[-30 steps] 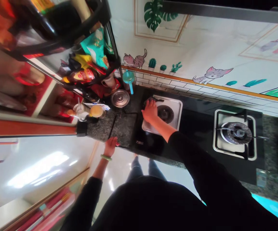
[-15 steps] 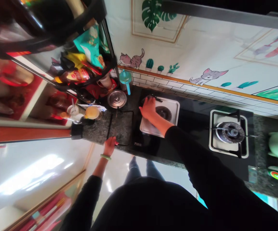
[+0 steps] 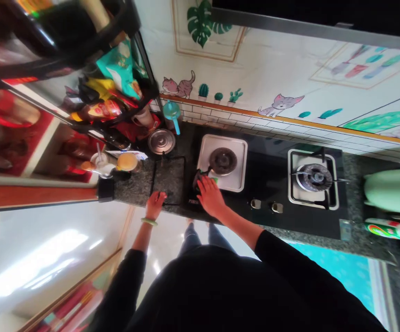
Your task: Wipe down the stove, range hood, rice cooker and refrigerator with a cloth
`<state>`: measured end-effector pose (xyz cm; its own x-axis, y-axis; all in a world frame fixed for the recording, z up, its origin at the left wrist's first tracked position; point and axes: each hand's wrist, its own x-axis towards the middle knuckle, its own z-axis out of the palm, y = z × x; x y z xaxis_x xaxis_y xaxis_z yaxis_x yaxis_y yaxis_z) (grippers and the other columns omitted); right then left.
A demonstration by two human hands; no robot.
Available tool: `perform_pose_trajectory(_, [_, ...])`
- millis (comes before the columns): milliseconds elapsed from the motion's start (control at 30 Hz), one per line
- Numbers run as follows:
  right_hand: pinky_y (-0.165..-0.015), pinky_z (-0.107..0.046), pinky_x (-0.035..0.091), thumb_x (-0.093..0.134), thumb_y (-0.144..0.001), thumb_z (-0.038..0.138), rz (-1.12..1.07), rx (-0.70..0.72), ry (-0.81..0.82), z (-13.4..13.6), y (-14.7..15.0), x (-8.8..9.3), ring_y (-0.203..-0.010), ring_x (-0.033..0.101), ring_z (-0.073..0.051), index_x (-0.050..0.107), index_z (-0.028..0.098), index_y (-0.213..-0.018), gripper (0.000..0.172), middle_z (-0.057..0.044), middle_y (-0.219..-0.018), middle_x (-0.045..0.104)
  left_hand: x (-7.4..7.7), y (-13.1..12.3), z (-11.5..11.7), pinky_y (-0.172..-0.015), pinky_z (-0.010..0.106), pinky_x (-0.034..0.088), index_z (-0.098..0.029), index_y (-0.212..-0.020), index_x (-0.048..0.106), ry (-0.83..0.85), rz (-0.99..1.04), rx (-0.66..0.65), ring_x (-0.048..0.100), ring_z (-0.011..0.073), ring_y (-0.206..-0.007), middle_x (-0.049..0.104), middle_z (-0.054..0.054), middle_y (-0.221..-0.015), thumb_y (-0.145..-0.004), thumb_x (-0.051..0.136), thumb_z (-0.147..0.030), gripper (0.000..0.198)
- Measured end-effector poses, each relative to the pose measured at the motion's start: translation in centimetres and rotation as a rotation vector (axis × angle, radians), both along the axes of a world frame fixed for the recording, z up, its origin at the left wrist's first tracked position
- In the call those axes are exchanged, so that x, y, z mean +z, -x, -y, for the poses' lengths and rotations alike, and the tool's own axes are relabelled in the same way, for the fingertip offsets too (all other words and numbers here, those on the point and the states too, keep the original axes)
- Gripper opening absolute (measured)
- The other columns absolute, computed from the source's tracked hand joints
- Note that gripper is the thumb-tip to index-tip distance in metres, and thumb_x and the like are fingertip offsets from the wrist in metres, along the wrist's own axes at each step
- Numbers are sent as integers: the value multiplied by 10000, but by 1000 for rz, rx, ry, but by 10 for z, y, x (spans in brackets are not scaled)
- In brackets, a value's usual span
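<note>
Green cloth [image 3: 213,179] under the right hand [image 3: 211,197], on the near edge of the stove.
Flat hand, fingers close together, pressing down on the cloth. Just past the fingertips, steel plate [image 3: 237,152] and round burner [image 3: 223,160], bare and shiny, so likely wiped. To the left, black pan stand [image 3: 185,180] off and lying on the counter by the left hand [image 3: 155,205]; bent fingers there, hard to tell if holding. Far to the right, second burner [image 3: 313,176] with its stand on, likely left to clean.
</note>
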<state>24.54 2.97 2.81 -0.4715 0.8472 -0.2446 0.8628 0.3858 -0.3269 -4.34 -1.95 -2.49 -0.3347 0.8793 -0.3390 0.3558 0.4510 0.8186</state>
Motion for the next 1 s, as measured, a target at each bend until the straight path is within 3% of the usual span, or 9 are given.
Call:
perform_pose_trajectory(167, [-1346,-532,267,405,-1077,262,34,-109,-3,8,-93,3,-1604,379,-338,535,39,-1577,563,-213,-1686,441,4,3,0,-815,367,591,-227,-871,633,-38,-38,57,733,241,-841,767,69,-838,-784,661,-797,578])
perform_pose_trajectory(267, [-1342,-561,253,362,-1088,270,99,-170,-36,11,-132,5,-1624,338,-339,567,74,-1562,552,-182,-1675,468,8,5,4,-791,363,567,-227,-881,610,-101,-88,141,693,233,-817,713,49,-804,-784,663,-768,552])
perform_pose_trajectory(367, [-1341,-561,231,348,-1094,280,126,-190,-61,-11,-145,2,-1646,282,-338,557,95,-1575,556,-154,-1688,458,13,1,10,-795,366,555,-220,-905,595,-177,-130,229,659,220,-815,674,43,-822,-801,638,-748,540])
perform_pose_trajectory(467, [-1345,-543,192,330,-1097,272,135,-230,-93,-61,-145,-1,-1652,253,-349,541,62,-1578,565,-158,-1712,423,19,-7,16,-865,378,555,-207,-957,604,-228,-159,276,665,217,-877,685,60,-909,-842,625,-698,505])
perform_pose_trajectory(600, [-1340,-552,164,321,-1074,200,140,-312,-130,-107,-140,-3,-1658,209,-366,498,39,-1601,579,-154,-1730,394,39,-23,24,-944,400,562,-201,-1072,613,-318,-223,265,684,235,-1002,702,98,-1070,-907,635,-616,447])
perform_pose_trajectory(667, [-1333,-563,188,361,-1062,203,135,-339,-126,-93,-131,-5,-1659,201,-377,474,-3,-1602,589,-196,-1736,361,53,-37,27,-1013,437,553,-192,-1124,611,-453,-325,182,682,257,-1100,696,124,-1147,-960,629,-534,380])
perform_pose_trajectory(800, [-1329,-550,253,422,-1071,273,52,-282,-76,-19,-99,-9,-1644,263,-377,499,-23,-1579,593,-226,-1728,354,71,-86,31,-1143,521,503,-164,-1185,625,-618,-438,-138,649,292,-1290,699,167,-1253,-1040,555,-341,239])
perform_pose_trajectory(900, [-1326,-520,292,386,-1093,287,-20,-241,-64,16,-87,-14,-1632,313,-340,535,40,-1576,562,-174,-1721,396,63,-136,19,-1227,544,457,-141,-1346,624,-505,-451,-391,530,327,-1480,617,205,-1488,-1028,556,-281,354])
perform_pose_trajectory(1000, [-1327,-531,287,356,-1099,267,-25,-259,-91,12,-104,-16,-1631,321,-329,593,103,-1545,530,-133,-1687,470,47,-175,-9,-1306,572,361,-51,-1538,501,-273,-542,-536,278,400,-1643,356,263,-1717,-972,638,-266,621])
